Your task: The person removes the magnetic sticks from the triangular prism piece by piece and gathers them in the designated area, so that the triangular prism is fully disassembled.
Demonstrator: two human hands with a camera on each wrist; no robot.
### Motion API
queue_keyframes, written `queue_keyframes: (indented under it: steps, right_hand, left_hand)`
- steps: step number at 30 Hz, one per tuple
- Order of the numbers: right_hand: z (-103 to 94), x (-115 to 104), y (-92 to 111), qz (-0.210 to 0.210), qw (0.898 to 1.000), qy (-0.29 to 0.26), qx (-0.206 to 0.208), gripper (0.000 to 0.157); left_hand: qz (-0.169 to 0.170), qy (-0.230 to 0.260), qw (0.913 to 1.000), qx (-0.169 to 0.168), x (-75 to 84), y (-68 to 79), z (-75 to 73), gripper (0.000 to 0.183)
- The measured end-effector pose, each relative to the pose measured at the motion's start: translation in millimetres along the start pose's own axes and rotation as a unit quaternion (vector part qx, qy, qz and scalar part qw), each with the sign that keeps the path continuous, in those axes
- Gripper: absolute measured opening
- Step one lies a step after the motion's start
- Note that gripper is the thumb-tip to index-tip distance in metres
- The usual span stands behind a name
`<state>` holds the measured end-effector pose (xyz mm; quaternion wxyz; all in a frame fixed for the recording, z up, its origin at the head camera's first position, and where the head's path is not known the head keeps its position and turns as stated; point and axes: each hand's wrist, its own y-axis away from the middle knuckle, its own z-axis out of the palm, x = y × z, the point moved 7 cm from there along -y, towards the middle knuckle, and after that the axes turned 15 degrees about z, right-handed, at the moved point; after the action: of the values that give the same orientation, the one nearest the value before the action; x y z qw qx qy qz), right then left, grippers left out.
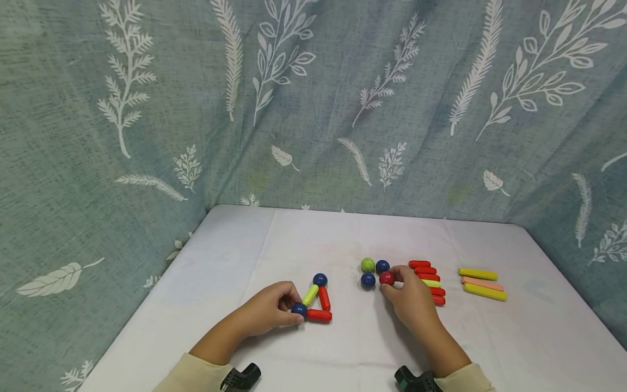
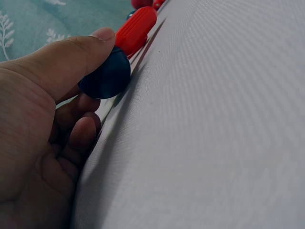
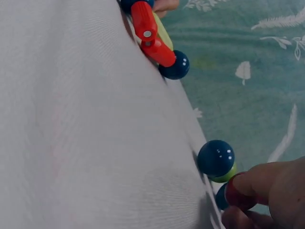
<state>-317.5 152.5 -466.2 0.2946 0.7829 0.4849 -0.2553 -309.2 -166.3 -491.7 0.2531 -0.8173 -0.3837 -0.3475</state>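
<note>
My left hand (image 1: 266, 309) pinches a dark blue ball (image 1: 299, 310) between thumb and fingers. From that ball run a yellow-green rod (image 1: 311, 295) and a red rod (image 1: 319, 316). A second red rod (image 1: 325, 298) and another blue ball (image 1: 320, 280) complete a small triangle outline; the corner at lower right has no ball, and a silvery rod end shows there in the right wrist view. Farther right, my right hand (image 1: 413, 299) pinches a red ball (image 1: 386, 278) with thumb and fingertips. Beside it are two blue balls (image 1: 368, 281) and a green ball (image 1: 367, 265).
Just past my right hand lies a column of short red rods (image 1: 424, 270) with one yellow-green rod (image 1: 431, 283), partly hidden by the hand. Longer yellow rods (image 1: 485, 292) and a peach rod (image 1: 482, 283) lie farther right. A leaf-patterned curtain (image 1: 313, 109) borders the white table (image 1: 235, 245).
</note>
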Motion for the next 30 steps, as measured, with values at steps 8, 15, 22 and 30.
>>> queue_keyframes:
  steps: [8,15,22,30]
  right_hand:
    - [3.2,2,-2,-0.012,1.000,0.020,0.017,0.046]
    - [7.1,4,-5,0.000,1.000,0.030,0.010,0.051]
    - [6.7,4,-5,0.007,1.000,0.028,0.006,0.056]
    - [-0.5,-7,6,-0.021,1.000,0.012,0.019,0.051]
  left_hand:
    - [0.000,0.004,1.0000,0.000,1.1,0.4,-0.1,0.034]
    - [0.001,0.004,1.0000,-0.001,0.4,0.3,-0.5,0.034]
    - [-0.001,0.006,1.0000,0.001,-0.3,0.3,-0.4,0.035]
    - [0.001,0.004,1.0000,0.001,1.2,0.3,-1.1,0.034]
